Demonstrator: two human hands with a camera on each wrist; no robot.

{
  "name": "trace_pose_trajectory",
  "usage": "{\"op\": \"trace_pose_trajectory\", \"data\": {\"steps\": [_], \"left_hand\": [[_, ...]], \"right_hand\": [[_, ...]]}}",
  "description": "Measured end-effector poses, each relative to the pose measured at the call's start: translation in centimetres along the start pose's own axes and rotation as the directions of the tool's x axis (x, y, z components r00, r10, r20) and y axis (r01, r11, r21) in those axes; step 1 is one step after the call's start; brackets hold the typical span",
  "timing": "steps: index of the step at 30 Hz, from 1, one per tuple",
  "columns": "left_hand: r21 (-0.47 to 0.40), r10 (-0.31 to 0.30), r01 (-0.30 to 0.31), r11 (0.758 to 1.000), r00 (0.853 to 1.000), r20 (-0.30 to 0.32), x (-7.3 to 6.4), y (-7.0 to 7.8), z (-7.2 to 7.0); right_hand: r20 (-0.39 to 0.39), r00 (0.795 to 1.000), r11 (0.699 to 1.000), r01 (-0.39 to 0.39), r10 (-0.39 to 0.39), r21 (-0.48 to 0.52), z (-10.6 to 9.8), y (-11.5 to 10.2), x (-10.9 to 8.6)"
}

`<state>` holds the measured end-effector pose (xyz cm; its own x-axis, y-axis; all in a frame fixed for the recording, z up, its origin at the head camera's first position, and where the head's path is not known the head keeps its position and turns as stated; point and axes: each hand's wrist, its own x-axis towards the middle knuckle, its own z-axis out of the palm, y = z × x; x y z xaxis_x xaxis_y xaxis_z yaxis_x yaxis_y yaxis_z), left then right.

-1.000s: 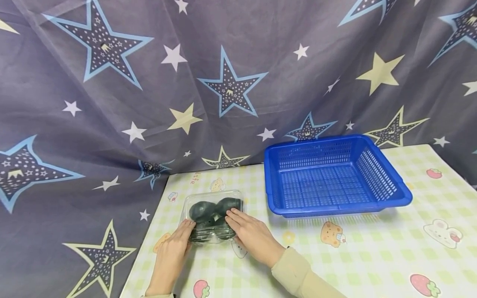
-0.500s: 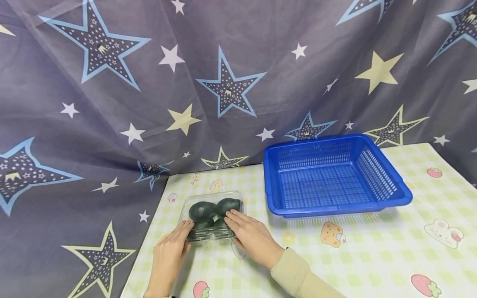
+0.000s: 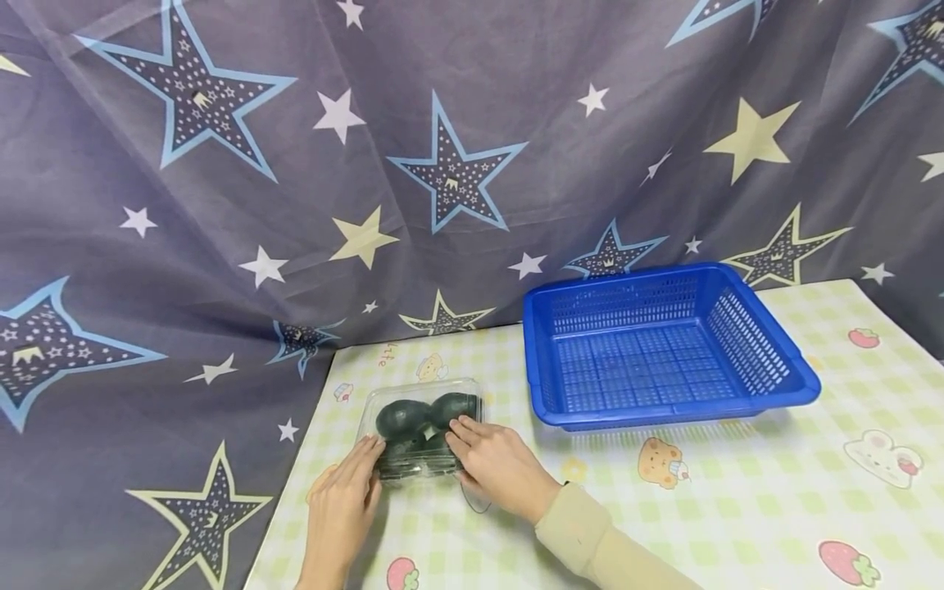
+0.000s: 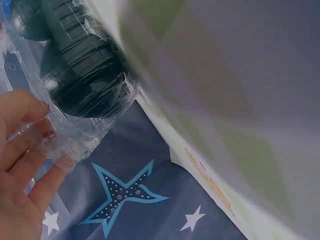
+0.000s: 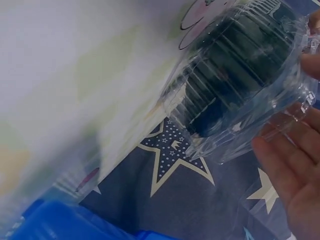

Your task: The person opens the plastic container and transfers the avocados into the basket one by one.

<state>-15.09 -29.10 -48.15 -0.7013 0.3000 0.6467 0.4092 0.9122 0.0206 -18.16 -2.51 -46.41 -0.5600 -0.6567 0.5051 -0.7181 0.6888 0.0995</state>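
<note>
A clear plastic clamshell box [image 3: 420,387] sits on the left part of the table, its lid down. Through the plastic show several dark green, rounded fruits [image 3: 401,418] that look like avocados. My left hand [image 3: 342,496] grips the box's left front edge; in the left wrist view its fingertips [image 4: 35,110] and thumb are at the plastic rim [image 4: 70,145]. At the right front edge, my right hand [image 3: 501,467] holds the same box from the other side. In the right wrist view its fingers [image 5: 280,160] lie along the plastic rim, and the ribbed box wall [image 5: 200,95] stands beside them.
A blue perforated plastic basket [image 3: 667,411] with nothing in it stands to the right of the box, near the back. Green-and-white checked cloth covers the table [image 3: 701,524]. Behind the table hangs a grey curtain [image 3: 295,205] with stars.
Both hands stay at the sides of the box. Reflections along the box's front edge have shifted slightly; the basket has not moved.
</note>
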Motion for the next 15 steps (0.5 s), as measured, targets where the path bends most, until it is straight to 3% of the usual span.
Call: {"op": "trace_pose_trajectory", "data": {"steps": [6, 15], "left_hand": [[-0.009, -0.013, 0.013, 1.000, 1.000, 0.019, -0.3, 0.2, -0.1], [0.020, -0.081, 0.080, 0.997, 0.994, 0.067, -0.2, 0.9, 0.2]], "right_hand": [[0.030, 0.999, 0.993, 0.021, -0.018, -0.118, -0.1, -1.2, 0.7], [0.097, 0.995, 0.965, 0.062, -0.038, -0.254, -1.2, -1.9, 2.4]]}}
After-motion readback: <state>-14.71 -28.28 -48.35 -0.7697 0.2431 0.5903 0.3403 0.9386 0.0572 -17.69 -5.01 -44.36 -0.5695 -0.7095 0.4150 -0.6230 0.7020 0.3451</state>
